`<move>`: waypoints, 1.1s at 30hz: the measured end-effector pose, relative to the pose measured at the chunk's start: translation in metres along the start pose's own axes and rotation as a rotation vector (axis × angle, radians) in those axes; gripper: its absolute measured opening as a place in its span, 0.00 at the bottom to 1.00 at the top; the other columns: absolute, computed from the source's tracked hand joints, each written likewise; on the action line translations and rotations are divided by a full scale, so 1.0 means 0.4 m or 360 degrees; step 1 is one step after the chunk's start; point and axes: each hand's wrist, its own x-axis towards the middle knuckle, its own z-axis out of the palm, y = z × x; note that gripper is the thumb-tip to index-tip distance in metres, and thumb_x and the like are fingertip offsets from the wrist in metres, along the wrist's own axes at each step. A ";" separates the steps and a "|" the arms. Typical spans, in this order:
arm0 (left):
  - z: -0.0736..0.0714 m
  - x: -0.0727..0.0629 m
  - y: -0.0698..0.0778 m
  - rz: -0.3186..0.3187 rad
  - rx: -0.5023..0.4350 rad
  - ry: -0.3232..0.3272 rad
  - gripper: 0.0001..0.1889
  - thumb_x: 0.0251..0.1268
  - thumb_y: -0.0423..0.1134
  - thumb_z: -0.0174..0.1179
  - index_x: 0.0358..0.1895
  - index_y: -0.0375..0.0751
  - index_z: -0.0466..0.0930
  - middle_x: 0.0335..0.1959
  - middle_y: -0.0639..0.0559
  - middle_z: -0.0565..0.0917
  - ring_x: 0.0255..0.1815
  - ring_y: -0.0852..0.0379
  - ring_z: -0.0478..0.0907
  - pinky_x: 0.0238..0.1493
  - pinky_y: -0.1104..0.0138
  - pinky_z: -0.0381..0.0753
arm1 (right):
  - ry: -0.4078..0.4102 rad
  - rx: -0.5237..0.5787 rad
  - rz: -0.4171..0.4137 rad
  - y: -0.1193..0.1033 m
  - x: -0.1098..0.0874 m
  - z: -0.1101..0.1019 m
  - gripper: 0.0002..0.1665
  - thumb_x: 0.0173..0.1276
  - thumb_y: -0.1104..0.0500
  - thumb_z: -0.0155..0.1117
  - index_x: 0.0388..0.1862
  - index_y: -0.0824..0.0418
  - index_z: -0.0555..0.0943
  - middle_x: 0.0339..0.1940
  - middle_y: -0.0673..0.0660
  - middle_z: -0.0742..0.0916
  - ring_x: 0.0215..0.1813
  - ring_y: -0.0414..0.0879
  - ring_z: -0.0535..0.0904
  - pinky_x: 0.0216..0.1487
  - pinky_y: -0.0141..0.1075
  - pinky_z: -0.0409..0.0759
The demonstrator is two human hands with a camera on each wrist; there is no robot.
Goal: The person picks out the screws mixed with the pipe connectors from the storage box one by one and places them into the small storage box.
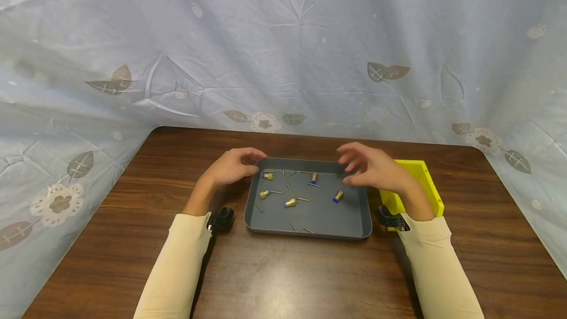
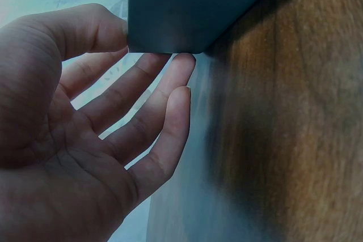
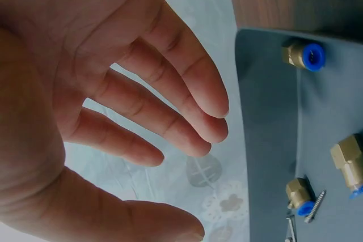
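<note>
A shallow grey tray [image 1: 310,220] lies on the table with several brass push-in fittings with blue collars, one fitting [image 1: 338,196] near its right side. Thin screws [image 1: 290,191] are scattered among them. At the tray's back left corner is my left hand [image 1: 230,165], thumb by the side rim and fingertips right at the corner in the left wrist view. Its fingers are loosely bent with a gap to the thumb. My right hand [image 1: 373,166] hovers over the back right corner, fingers spread and relaxed, nothing between them; the right wrist view shows its bare palm.
A yellow bin [image 1: 418,174] stands right of the tray, partly behind the right forearm. The brown wood table [image 1: 283,279] is backed and flanked by a pale patterned curtain [image 1: 283,53]. Black wrist cameras sit on both wrists.
</note>
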 end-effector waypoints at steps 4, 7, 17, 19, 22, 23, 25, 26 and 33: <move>0.000 0.000 0.001 -0.0007 -0.0001 -0.0001 0.24 0.73 0.34 0.64 0.70 0.42 0.84 0.65 0.39 0.84 0.66 0.40 0.79 0.66 0.45 0.77 | -0.0018 -0.0009 -0.0005 -0.002 0.009 0.014 0.40 0.66 0.66 0.81 0.75 0.64 0.75 0.61 0.68 0.87 0.56 0.59 0.86 0.59 0.52 0.86; 0.000 0.001 -0.001 -0.0006 -0.0002 -0.0003 0.24 0.73 0.34 0.64 0.70 0.42 0.84 0.66 0.39 0.84 0.67 0.40 0.79 0.66 0.45 0.77 | -0.0027 -0.0033 -0.0008 -0.001 0.017 0.026 0.40 0.66 0.65 0.80 0.75 0.64 0.75 0.61 0.67 0.87 0.56 0.59 0.86 0.58 0.50 0.86; 0.001 0.000 -0.003 -0.0016 -0.0009 -0.0002 0.24 0.73 0.33 0.64 0.71 0.43 0.84 0.66 0.39 0.84 0.63 0.42 0.80 0.61 0.49 0.79 | 0.0025 -0.0090 -0.0068 -0.001 0.034 0.058 0.36 0.66 0.65 0.81 0.72 0.67 0.78 0.58 0.68 0.88 0.53 0.59 0.86 0.57 0.54 0.87; 0.001 0.000 -0.003 -0.0014 -0.0009 0.0000 0.24 0.73 0.33 0.64 0.70 0.43 0.84 0.66 0.39 0.84 0.63 0.42 0.80 0.61 0.49 0.79 | 0.0032 -0.0095 -0.0068 -0.002 0.037 0.063 0.36 0.66 0.65 0.81 0.71 0.67 0.78 0.57 0.68 0.88 0.53 0.59 0.86 0.56 0.53 0.87; 0.001 0.001 -0.003 -0.0006 -0.0014 0.0002 0.24 0.73 0.33 0.65 0.70 0.42 0.84 0.66 0.39 0.84 0.64 0.42 0.80 0.61 0.49 0.79 | 0.0056 -0.0124 -0.0050 -0.003 0.042 0.072 0.35 0.66 0.65 0.81 0.70 0.68 0.79 0.57 0.67 0.89 0.52 0.57 0.87 0.55 0.51 0.87; 0.002 0.001 -0.003 -0.0004 -0.0019 0.0001 0.24 0.73 0.33 0.65 0.70 0.42 0.84 0.66 0.39 0.84 0.63 0.42 0.80 0.61 0.50 0.80 | 0.0069 -0.0137 -0.0043 -0.003 0.044 0.076 0.35 0.66 0.65 0.81 0.70 0.68 0.79 0.57 0.66 0.89 0.51 0.56 0.87 0.54 0.50 0.87; 0.002 0.001 -0.003 -0.0002 -0.0031 -0.0001 0.24 0.72 0.33 0.64 0.70 0.41 0.84 0.66 0.38 0.84 0.63 0.42 0.80 0.60 0.51 0.80 | 0.0100 -0.0161 -0.0035 -0.002 0.050 0.085 0.35 0.65 0.64 0.81 0.69 0.68 0.80 0.56 0.66 0.90 0.50 0.54 0.88 0.53 0.48 0.86; 0.002 0.001 -0.003 -0.0002 -0.0033 -0.0002 0.24 0.72 0.33 0.64 0.70 0.41 0.84 0.66 0.38 0.84 0.62 0.42 0.80 0.59 0.51 0.80 | 0.0116 -0.0172 -0.0035 -0.002 0.054 0.091 0.34 0.64 0.64 0.82 0.68 0.69 0.80 0.55 0.65 0.90 0.49 0.53 0.88 0.52 0.47 0.86; 0.003 0.003 -0.005 -0.0007 -0.0024 -0.0010 0.24 0.72 0.33 0.64 0.71 0.42 0.84 0.67 0.38 0.84 0.64 0.42 0.79 0.62 0.49 0.80 | 0.0187 -0.0184 -0.0020 -0.011 0.077 0.127 0.32 0.61 0.65 0.83 0.64 0.69 0.82 0.50 0.62 0.92 0.45 0.51 0.88 0.53 0.49 0.85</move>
